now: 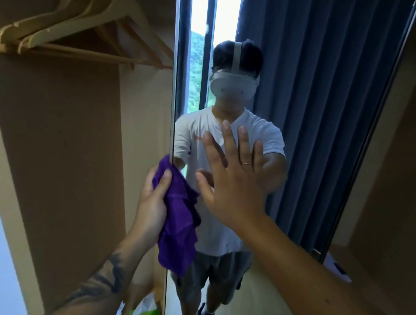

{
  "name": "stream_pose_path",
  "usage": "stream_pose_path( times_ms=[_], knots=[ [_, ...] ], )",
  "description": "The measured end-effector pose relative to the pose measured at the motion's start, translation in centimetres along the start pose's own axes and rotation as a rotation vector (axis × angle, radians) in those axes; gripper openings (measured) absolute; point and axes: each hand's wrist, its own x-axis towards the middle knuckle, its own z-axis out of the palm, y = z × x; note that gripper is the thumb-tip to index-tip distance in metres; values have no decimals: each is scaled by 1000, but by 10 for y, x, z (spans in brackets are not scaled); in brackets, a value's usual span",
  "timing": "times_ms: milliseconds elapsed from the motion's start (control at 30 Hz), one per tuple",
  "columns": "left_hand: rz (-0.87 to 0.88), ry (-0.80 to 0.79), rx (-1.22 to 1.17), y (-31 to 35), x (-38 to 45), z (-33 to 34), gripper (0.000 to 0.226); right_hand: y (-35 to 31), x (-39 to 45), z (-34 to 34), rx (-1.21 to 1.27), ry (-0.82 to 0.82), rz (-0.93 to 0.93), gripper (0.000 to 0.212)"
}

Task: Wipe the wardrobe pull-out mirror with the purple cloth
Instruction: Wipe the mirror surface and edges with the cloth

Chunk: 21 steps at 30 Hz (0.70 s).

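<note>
The tall pull-out mirror (311,117) stands upright in the middle of the view, reflecting a person in a headset and a blue curtain. My left hand (153,197) grips the purple cloth (180,227) at the mirror's left edge, about mid-height; the cloth hangs down in front of the glass. My right hand (232,181) is spread flat with straight fingers against or just before the glass, right of the cloth. A ring sits on one finger.
Several wooden hangers (86,30) hang on a rail in the open wardrobe bay to the left. A green-and-white bag (145,314) lies on the wardrobe floor below. A brown wardrobe panel (411,156) borders the mirror on the right.
</note>
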Motion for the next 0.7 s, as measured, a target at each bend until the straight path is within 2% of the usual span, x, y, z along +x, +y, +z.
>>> stream_pose_path(
  times_ms=[100,167,300,467,567,700],
  knots=[
    [-35,3,2,-7,-5,-5,20,2,-8,1,-33,-19,-21,77],
    [21,2,7,8,4,0,16,1,-9,2,-14,-13,-4,76],
    [110,14,21,26,17,12,26,-2,-10,3,23,-20,11,76],
    [10,5,34,-18,-13,-9,22,-3,-15,3,10,-31,18,76],
    [-12,10,-4,-20,-14,-14,20,-4,-23,3,-1,-53,13,79],
    [41,23,-11,-3,3,-3,36,0,-41,7,-16,-81,4,81]
  ],
)
